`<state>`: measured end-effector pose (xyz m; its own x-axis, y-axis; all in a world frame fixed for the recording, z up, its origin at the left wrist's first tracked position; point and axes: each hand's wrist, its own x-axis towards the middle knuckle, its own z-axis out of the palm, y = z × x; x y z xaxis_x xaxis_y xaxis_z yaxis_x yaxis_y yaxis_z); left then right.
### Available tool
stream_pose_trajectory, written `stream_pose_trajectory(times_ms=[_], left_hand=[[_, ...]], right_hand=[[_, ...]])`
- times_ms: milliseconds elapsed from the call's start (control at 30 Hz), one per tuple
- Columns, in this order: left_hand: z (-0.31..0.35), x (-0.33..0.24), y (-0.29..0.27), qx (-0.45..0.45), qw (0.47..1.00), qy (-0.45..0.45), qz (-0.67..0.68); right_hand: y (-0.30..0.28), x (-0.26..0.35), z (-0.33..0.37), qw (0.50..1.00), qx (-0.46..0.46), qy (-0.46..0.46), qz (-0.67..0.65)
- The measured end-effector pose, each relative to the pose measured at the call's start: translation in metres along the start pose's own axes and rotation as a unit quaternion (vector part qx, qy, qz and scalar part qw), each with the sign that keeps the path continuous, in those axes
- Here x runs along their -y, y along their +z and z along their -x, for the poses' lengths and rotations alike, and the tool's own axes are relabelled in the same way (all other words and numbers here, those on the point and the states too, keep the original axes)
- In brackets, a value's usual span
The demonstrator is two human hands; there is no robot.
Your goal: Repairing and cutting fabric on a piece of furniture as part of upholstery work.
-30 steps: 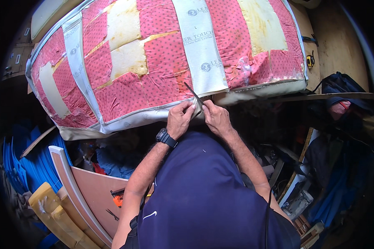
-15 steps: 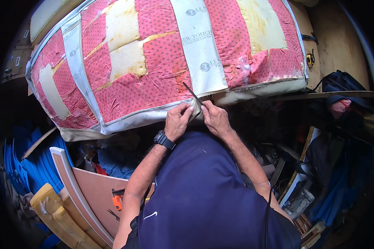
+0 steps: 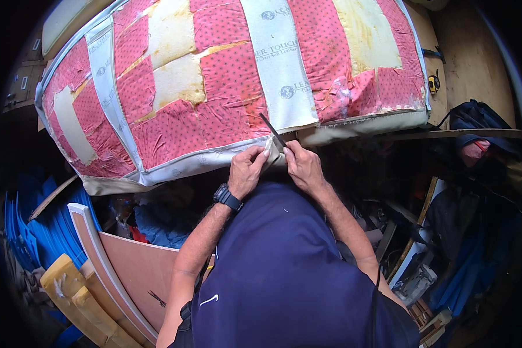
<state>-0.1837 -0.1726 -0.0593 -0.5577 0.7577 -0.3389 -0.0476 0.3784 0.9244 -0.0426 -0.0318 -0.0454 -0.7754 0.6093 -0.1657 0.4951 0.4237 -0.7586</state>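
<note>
A large cushion-like upholstered piece (image 3: 226,119) lies in front of me, covered in red patterned cloth with pale foam patches and white strips. At its near edge, my left hand (image 3: 247,173) pinches a loose flap of pale cover material (image 3: 271,152). My right hand (image 3: 305,169) is closed beside it on a thin dark blade-like tool (image 3: 271,129). The blade slants up and left over the cushion's edge, next to the end of the wide white strip (image 3: 284,75). Its handle is hidden in my fingers, so its exact kind cannot be made out.
Blue sheets (image 3: 46,214) and yellow foam blocks (image 3: 78,301) stand at the lower left. A brown panel (image 3: 136,261) with dark scissors (image 3: 156,298) leans by my left arm. A tape measure (image 3: 433,84) and black bag (image 3: 475,114) are at the right.
The blade has tilted and shifted slightly right, while both hands stay at the same edge. An orange tool beside my left forearm no longer shows.
</note>
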Motion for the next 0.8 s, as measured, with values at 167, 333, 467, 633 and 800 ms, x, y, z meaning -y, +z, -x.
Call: stream_pose_trajectory(times_ms=[167,333,467,633,800], left_hand=[[-0.001,-0.002,-0.002,0.015,1.000,-0.011,-0.010],[0.000,-0.005,-0.002,0.006,1.000,-0.006,-0.020],[0.000,-0.001,-0.001,0.009,1.000,-0.007,-0.010],[0.000,-0.004,-0.001,0.011,1.000,-0.008,-0.013],[0.001,0.001,0.002,-0.018,1.000,0.025,-0.006]], right_hand=[[0.009,-0.001,-0.010,0.999,0.002,-0.028,0.016],[0.010,-0.002,-0.013,0.999,0.009,-0.026,0.027],[0.010,-0.001,-0.012,0.999,0.011,-0.028,0.024],[0.011,-0.003,-0.015,0.999,0.000,-0.036,0.019],[0.008,0.001,-0.020,0.998,0.005,-0.048,0.032]])
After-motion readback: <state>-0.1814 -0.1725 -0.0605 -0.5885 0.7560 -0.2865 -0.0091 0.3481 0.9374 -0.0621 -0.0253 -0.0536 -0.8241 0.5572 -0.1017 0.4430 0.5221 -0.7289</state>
